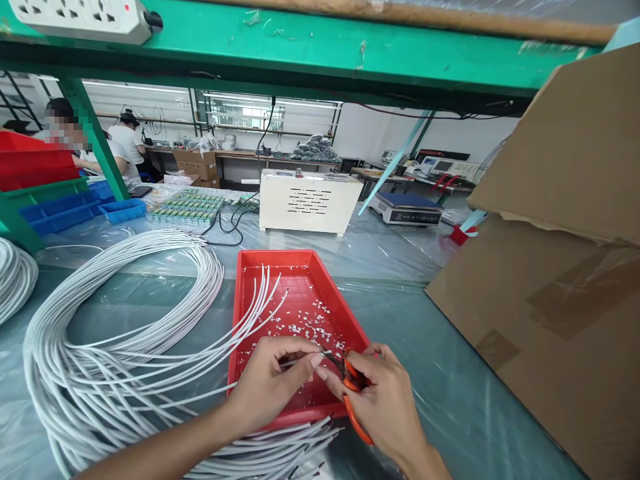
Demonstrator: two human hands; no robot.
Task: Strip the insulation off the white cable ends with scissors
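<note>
My left hand (280,377) is closed, pinching the end of one white cable between thumb and fingers above the red tray (237,293). In my right hand (390,400) are small orange-handled scissors (357,420), their dark blades beside the held cable end, close to my left fingertips. Whether the blades touch the cable is hard to see. Small white scraps (313,323) are scattered over the tray's bottom. A large coil of white cables (55,360) lies left of the tray. Several of its ends reach over the tray's left side, and others spread in front of it.
A cardboard box (565,320) stands at the right. Behind the tray are a cream metal case (309,203) and a scale (407,208). A green shelf beam (320,47) crosses overhead. Plastic bins (35,163) and two people sit at the back left.
</note>
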